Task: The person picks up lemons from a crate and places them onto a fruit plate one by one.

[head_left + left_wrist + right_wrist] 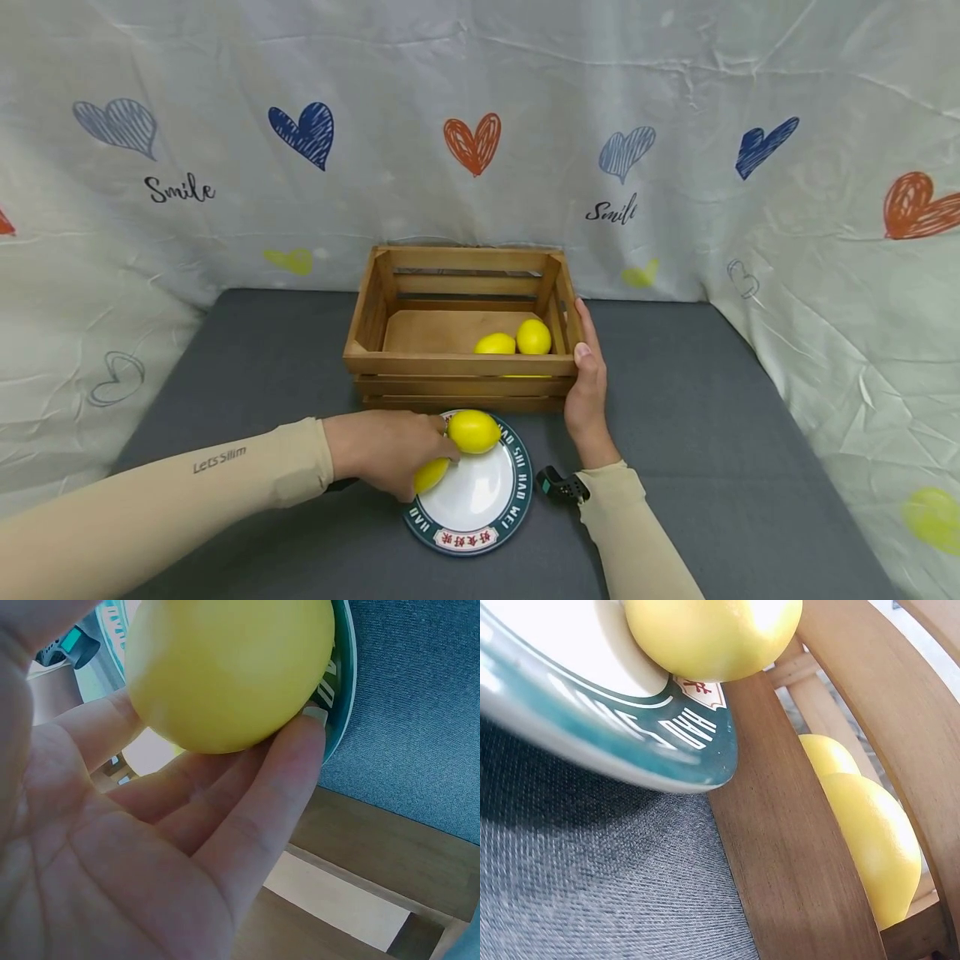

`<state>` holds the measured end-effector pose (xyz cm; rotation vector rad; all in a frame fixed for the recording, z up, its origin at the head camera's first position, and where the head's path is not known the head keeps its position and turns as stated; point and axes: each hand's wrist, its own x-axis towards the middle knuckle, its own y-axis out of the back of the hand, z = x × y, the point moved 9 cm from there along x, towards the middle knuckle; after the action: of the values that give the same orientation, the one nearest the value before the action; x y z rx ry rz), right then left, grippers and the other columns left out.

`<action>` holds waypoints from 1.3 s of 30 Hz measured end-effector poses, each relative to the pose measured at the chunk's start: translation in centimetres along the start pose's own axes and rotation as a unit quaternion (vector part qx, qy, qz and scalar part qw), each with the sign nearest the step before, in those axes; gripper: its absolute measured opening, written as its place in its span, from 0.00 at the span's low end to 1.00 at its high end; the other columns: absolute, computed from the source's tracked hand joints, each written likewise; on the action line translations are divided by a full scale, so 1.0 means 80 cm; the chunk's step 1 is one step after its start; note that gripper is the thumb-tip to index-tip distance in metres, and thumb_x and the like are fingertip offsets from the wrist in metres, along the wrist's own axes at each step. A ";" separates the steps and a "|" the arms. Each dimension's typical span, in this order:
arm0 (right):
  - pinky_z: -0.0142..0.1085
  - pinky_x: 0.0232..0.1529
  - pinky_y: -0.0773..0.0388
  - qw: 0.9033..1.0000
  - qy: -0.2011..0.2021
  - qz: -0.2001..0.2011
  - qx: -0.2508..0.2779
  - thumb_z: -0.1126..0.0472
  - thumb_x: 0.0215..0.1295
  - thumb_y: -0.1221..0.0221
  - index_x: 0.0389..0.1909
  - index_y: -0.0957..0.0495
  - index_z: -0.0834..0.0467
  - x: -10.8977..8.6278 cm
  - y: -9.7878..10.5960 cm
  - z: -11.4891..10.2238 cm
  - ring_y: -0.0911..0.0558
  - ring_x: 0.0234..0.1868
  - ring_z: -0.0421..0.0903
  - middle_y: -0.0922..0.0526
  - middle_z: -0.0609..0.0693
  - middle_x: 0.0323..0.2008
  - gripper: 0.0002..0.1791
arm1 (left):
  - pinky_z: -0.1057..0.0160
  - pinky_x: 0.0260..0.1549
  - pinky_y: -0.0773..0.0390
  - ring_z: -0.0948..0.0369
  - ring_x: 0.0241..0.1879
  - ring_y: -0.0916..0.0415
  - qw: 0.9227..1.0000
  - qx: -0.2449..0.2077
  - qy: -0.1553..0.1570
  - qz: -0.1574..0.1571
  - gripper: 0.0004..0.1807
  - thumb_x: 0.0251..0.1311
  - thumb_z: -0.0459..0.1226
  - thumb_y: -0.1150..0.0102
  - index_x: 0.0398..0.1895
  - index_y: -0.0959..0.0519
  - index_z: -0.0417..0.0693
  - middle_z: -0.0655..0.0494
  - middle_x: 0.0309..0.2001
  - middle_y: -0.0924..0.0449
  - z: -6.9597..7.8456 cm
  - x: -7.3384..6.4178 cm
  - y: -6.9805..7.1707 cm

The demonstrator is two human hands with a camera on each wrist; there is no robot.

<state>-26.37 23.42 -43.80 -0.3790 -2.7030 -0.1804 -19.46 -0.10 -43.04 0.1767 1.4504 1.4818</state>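
Note:
My left hand reaches over the left side of a round plate and grips a lemon with its fingers around it. That lemon is partly covered by the hand in the head view. A second lemon lies on the far part of the plate, beside the fingertips. My right hand holds the right side of a slatted wooden crate, thumb at the front rim and fingers along the outer side. Inside the crate, at its right, two lemons show, one rounder and one lower.
The crate stands at the back of the grey tabletop, with the plate right in front of it. Behind hangs a pale curtain printed with hearts. A black band sits on the right wrist.

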 end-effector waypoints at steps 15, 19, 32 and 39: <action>0.62 0.86 0.60 1.000 -0.002 0.004 0.000 0.43 0.75 0.63 0.85 0.41 0.33 0.000 0.002 0.001 0.45 0.86 0.45 0.42 0.35 0.85 0.36 | 0.57 0.59 0.18 0.62 0.49 0.25 1.000 0.000 -0.008 0.005 0.36 0.54 0.41 0.17 0.68 0.17 0.63 0.58 0.61 0.19 0.002 -0.008 0.021; 0.62 0.86 0.59 1.000 -0.001 0.001 0.002 0.44 0.75 0.62 0.85 0.41 0.33 0.000 0.001 0.001 0.44 0.86 0.46 0.42 0.36 0.86 0.37 | 0.55 0.57 0.18 0.60 0.50 0.24 1.000 -0.003 0.000 -0.005 0.35 0.54 0.41 0.17 0.68 0.17 0.62 0.57 0.61 0.18 0.004 -0.013 0.033; 0.65 0.85 0.59 1.000 -0.010 0.003 -0.009 0.42 0.77 0.63 0.85 0.42 0.30 0.000 0.008 0.002 0.44 0.86 0.46 0.43 0.35 0.86 0.35 | 0.52 0.66 0.19 0.58 0.65 0.21 0.996 -0.056 -0.063 -0.018 0.36 0.67 0.48 0.26 0.78 0.25 0.59 0.58 0.70 0.20 0.046 -0.018 0.146; 0.66 0.85 0.58 1.000 -0.012 -0.013 -0.001 0.44 0.78 0.63 0.86 0.43 0.33 -0.001 0.000 -0.001 0.43 0.85 0.48 0.43 0.35 0.86 0.36 | 0.53 0.63 0.16 0.59 0.62 0.17 0.994 -0.069 -0.074 0.051 0.32 0.70 0.50 0.29 0.76 0.24 0.61 0.59 0.64 0.16 0.036 -0.002 0.230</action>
<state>-26.25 23.41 -43.78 -0.3491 -2.7320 -0.1872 -27.17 6.05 -27.23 0.2745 1.2308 1.6116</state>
